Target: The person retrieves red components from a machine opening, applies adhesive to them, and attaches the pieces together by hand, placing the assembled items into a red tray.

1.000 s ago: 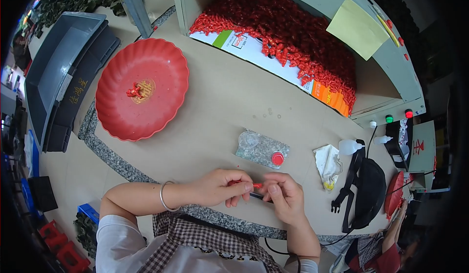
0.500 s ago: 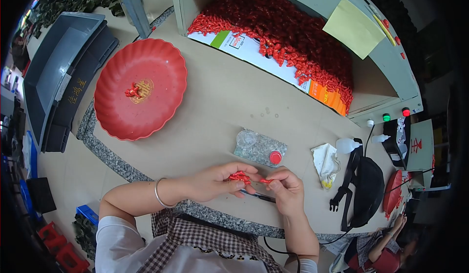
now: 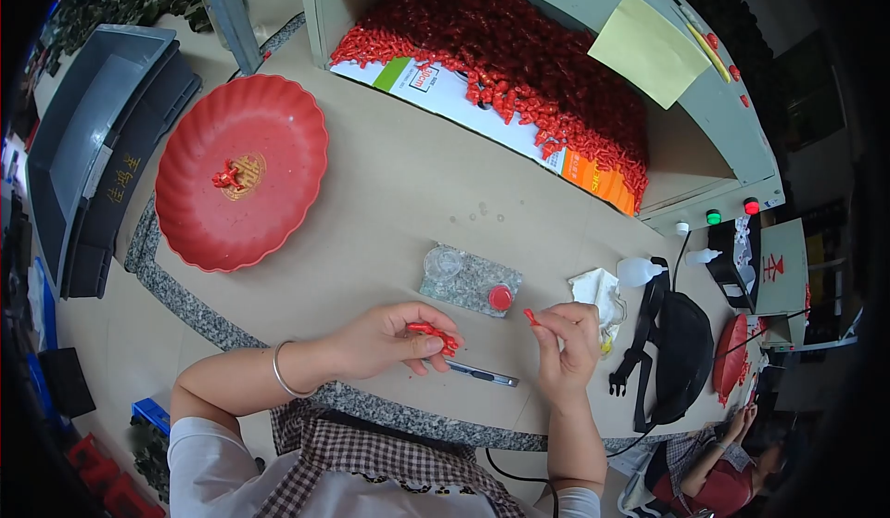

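My left hand (image 3: 394, 344) is closed around a glossy red piece of irregular shape (image 3: 436, 336), perhaps a small figure. Between thumb and forefinger, my right hand (image 3: 567, 346) pinches a much smaller red piece (image 3: 530, 316), held apart from the left one. A slim silver-and-black knife (image 3: 484, 372) lies on the table just below and between the hands. Beyond them sits a grey stone slab (image 3: 471, 277) bearing a clear round dish (image 3: 443, 261) and a small round container with red in it (image 3: 501, 297).
A scalloped red plate (image 3: 297, 193) at left holds a small red figure (image 3: 225, 176). Beside it stands a grey bin (image 3: 69, 147). A shelf box (image 3: 417, 77) overflows with red pieces. At right are a cloth (image 3: 593, 297), a squeeze bottle (image 3: 640, 271), a black waist bag (image 3: 684, 356) and another person (image 3: 714, 472).
My right hand has moved right, away from the left, carrying the small red piece. The hands were close together before; the knife now shows between them. The whole view has shifted slightly.
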The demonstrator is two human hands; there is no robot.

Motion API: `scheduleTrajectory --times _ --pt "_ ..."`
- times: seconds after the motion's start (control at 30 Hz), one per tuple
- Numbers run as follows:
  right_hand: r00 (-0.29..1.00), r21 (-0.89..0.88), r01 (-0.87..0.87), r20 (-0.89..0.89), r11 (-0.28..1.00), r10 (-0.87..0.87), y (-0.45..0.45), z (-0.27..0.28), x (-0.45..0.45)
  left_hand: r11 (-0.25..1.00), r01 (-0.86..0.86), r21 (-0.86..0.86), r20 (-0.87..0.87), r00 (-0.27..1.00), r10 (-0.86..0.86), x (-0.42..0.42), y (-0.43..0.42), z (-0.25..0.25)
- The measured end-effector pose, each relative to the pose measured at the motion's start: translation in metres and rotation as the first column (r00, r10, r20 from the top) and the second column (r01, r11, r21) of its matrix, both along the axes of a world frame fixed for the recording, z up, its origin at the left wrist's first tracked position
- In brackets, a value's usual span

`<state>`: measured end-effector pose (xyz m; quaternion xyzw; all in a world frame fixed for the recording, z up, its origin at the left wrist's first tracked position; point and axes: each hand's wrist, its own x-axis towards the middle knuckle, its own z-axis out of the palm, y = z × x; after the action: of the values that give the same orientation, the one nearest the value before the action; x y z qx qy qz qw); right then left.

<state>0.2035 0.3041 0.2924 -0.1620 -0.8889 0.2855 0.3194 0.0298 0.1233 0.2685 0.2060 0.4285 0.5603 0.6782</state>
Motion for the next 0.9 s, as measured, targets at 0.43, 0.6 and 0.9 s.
scheduleTrajectory --times 0.43,0.6,0.9 --pt "0.987 0.441 -0.035 0.157 0.897 -0.039 0.005 -0.014 -0.002 0.997 0.004 -0.076 0.133 0.991 0.006 -0.002 0.001 -0.005" --pt "0.981 0.516 -0.046 0.185 0.855 -0.059 0.003 -0.015 -0.004 0.997 -0.001 -0.083 0.105 0.994 0.01 -0.001 0.002 0.001" --pt "0.978 0.55 -0.058 0.197 0.833 -0.062 0.004 -0.022 -0.006 0.999 -0.052 0.004 0.099 0.994 0.051 -0.002 0.001 -0.008"
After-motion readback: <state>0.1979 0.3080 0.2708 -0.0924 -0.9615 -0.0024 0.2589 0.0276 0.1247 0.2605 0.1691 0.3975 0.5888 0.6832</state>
